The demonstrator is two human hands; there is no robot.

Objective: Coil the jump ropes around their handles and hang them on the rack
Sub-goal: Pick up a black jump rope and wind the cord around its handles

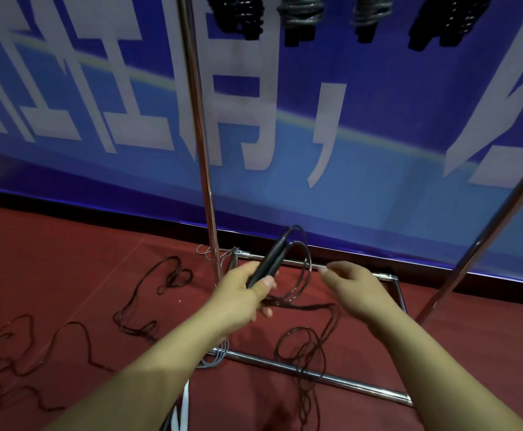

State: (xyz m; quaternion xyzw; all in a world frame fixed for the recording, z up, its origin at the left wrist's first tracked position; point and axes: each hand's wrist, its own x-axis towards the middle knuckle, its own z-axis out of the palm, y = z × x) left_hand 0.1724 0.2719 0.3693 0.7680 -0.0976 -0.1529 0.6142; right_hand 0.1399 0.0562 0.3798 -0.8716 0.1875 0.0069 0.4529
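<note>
Already four coiled ropes (300,14) hang at twelve o'clock; left hand (241,293) grips black handles (269,259), right hand's fingers (331,270) pinch the rope (303,275); floor ropes (148,306) remain.

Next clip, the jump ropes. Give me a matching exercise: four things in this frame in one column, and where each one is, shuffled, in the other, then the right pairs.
Things
1. black handles
2. coiled jump ropes
3. loose dark ropes
4. right hand

Places or states
A. lying tangled on the red floor
B. hanging at the top of the rack
C. gripped in the left hand
D. pinching the rope beside a loop

Pairs: 1-C, 2-B, 3-A, 4-D
</note>
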